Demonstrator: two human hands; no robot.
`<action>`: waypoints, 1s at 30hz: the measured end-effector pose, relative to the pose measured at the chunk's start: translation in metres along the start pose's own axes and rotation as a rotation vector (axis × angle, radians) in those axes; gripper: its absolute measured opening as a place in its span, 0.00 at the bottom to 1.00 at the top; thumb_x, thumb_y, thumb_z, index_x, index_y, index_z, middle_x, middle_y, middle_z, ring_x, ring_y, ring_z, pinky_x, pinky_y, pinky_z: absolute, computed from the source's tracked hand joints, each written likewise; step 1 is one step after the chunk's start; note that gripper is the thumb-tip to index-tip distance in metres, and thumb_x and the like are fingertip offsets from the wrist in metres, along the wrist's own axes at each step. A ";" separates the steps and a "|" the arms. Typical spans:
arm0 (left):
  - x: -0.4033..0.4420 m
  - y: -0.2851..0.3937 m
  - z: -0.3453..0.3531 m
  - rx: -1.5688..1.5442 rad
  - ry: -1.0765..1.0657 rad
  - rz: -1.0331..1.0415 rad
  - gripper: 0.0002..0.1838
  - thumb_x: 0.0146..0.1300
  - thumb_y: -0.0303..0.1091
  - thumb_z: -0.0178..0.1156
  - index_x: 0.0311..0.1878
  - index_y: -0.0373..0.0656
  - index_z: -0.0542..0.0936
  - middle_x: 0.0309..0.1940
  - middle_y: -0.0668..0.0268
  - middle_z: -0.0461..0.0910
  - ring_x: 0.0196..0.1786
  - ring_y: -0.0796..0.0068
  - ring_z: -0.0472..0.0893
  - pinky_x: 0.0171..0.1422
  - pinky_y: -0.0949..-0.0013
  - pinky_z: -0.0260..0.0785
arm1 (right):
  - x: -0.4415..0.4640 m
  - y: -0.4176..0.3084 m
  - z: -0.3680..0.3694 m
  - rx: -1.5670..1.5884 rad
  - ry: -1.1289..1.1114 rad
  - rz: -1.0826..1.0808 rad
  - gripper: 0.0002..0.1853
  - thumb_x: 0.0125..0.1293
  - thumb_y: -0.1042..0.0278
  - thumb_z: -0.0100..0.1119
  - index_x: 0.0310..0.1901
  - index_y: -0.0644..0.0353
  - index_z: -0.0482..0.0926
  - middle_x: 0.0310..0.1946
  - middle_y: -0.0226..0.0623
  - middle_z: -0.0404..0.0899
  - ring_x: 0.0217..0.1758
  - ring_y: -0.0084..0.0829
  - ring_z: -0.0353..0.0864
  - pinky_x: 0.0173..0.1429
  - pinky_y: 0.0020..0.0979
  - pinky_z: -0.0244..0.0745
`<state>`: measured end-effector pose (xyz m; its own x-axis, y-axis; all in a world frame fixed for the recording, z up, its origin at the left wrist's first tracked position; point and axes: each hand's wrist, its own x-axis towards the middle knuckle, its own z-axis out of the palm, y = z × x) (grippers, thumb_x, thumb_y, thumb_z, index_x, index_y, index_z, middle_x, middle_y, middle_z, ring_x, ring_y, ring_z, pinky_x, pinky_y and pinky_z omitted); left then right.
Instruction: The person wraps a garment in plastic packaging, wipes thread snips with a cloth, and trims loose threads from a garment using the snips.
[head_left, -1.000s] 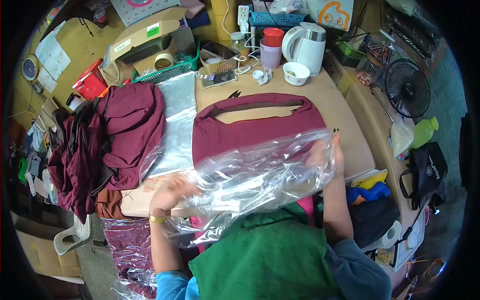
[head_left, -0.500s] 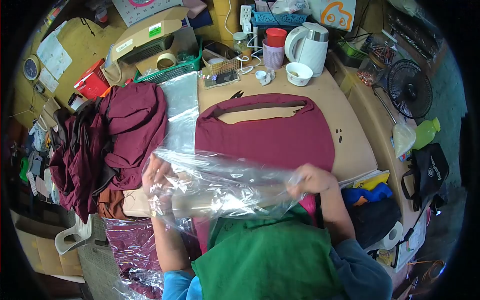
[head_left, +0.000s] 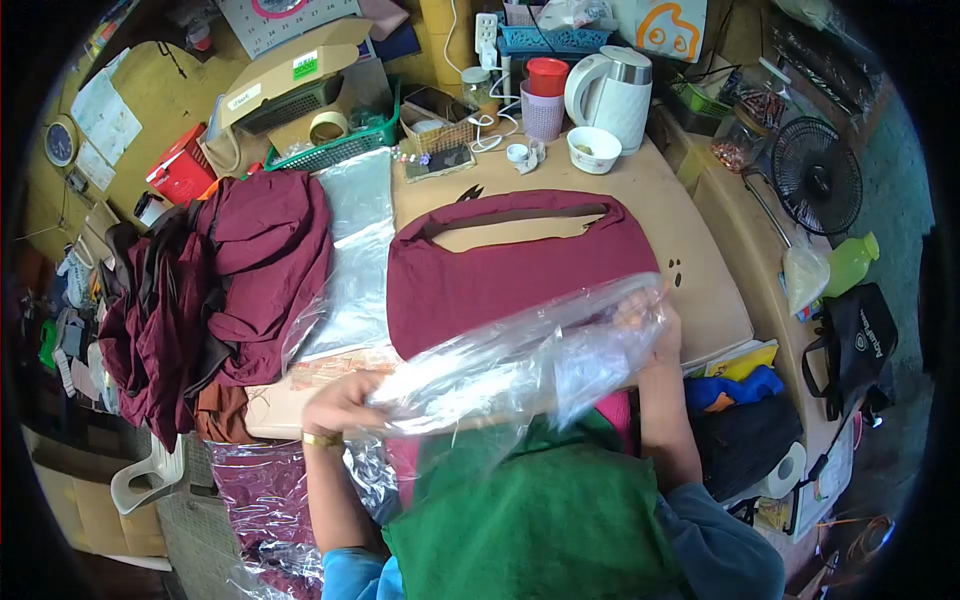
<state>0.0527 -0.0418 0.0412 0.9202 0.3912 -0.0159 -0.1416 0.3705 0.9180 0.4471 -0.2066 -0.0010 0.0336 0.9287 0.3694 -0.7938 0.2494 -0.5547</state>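
A clear plastic bag point(head_left: 480, 370) stretches between my two hands, slanting up to the right above the table's front edge. My left hand point(head_left: 345, 405), with a gold band at the wrist, is closed on the bag's lower left end. At its upper right end my right hand point(head_left: 645, 312) shows through the film, fingers curled on the plastic. Behind the bag a maroon fabric shoulder bag point(head_left: 530, 255) lies flat on the table, its strap loop away from me. The plastic covers part of its lower edge.
Maroon bags point(head_left: 265, 270) are heaped at the left, beside a stack of clear plastic sleeves point(head_left: 360, 215). A white kettle point(head_left: 615, 100), a bowl point(head_left: 595, 150) and a green basket point(head_left: 335, 150) stand along the back. Plastic-wrapped maroon goods point(head_left: 255, 490) sit below left.
My left hand has moved down and slightly right, out from behind the film. My right hand has gone up and right. The plastic bag has tilted from nearly level to a slant.
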 end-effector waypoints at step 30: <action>0.093 -0.070 0.078 1.572 0.049 -0.071 0.11 0.55 0.32 0.61 0.37 0.34 0.79 0.36 0.50 0.80 0.39 0.51 0.82 0.44 0.56 0.76 | 0.197 0.023 -0.034 -2.039 -0.031 0.413 0.17 0.56 0.54 0.67 0.41 0.58 0.85 0.41 0.47 0.84 0.41 0.41 0.83 0.46 0.40 0.75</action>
<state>0.1766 -0.0974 0.0069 0.8916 0.4490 -0.0589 0.4344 -0.8112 0.3915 0.4557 -0.0088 0.0335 0.0448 0.9984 0.0331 0.9042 -0.0265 -0.4263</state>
